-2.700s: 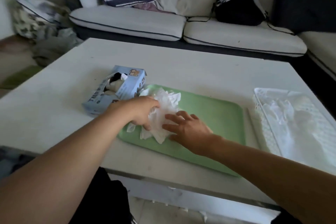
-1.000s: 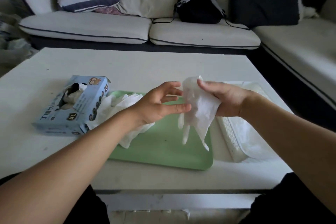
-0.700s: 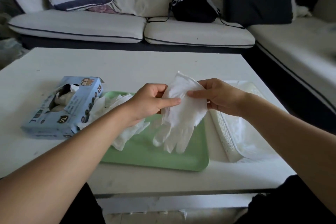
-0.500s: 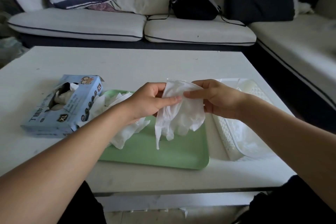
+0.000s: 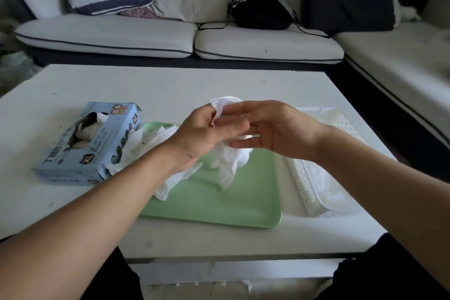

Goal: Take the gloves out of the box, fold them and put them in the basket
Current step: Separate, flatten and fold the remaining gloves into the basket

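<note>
My left hand [image 5: 202, 134] grips a white glove [image 5: 231, 161] in the air above the green tray [image 5: 219, 204]; the glove's fingers dangle below. My right hand [image 5: 272, 129] is beside it with straight fingers laid against the glove's upper part. More white gloves [image 5: 151, 143] lie in a loose pile on the tray's left end. The blue glove box [image 5: 90, 143] lies on the table to the left, its opening showing a glove inside. The white perforated basket [image 5: 306, 185] stands right of the tray with white gloves in it, partly hidden by my right forearm.
Everything sits on a white table [image 5: 170, 85]. Behind it is a white sofa [image 5: 146, 36] with a striped cushion, pale pillows, a dark cushion and a black backpack [image 5: 261, 5]. The sofa continues along the right side.
The glove has gone from hanging spread between both hands to being bunched in my left hand. My right fingers have straightened and now lie flat against it.
</note>
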`<control>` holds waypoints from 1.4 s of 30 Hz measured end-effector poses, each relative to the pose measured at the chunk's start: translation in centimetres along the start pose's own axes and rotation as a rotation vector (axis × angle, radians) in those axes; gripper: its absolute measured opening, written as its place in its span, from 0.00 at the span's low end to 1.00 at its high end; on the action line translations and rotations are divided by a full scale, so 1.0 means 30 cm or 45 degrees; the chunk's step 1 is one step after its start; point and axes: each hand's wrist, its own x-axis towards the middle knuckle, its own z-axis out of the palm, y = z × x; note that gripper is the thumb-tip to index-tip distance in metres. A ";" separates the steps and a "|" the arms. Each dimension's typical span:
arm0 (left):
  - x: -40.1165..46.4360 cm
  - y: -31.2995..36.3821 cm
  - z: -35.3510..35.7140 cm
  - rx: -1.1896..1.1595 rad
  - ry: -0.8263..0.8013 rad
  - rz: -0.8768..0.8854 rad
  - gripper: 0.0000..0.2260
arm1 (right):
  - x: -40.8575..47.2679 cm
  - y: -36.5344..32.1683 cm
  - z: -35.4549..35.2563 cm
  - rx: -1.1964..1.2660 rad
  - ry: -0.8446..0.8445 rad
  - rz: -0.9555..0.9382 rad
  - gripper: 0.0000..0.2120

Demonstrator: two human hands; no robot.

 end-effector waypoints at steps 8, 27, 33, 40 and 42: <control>0.001 0.023 -0.009 -0.065 0.255 -0.079 0.09 | 0.007 0.009 -0.098 -0.457 0.323 -0.030 0.30; 0.008 -0.028 -0.105 0.949 0.084 0.076 0.18 | 0.059 0.147 -0.076 -0.724 0.217 -0.002 0.12; -0.041 0.024 -0.080 0.556 -0.294 -0.502 0.08 | 0.001 0.127 -0.052 -0.241 -0.235 0.382 0.10; 0.031 -0.001 -0.091 0.358 0.294 -0.010 0.05 | 0.040 0.105 -0.121 -0.326 0.445 -0.021 0.10; 0.041 -0.011 -0.091 0.402 0.326 0.104 0.05 | 0.047 0.109 -0.128 -0.522 0.533 -0.132 0.10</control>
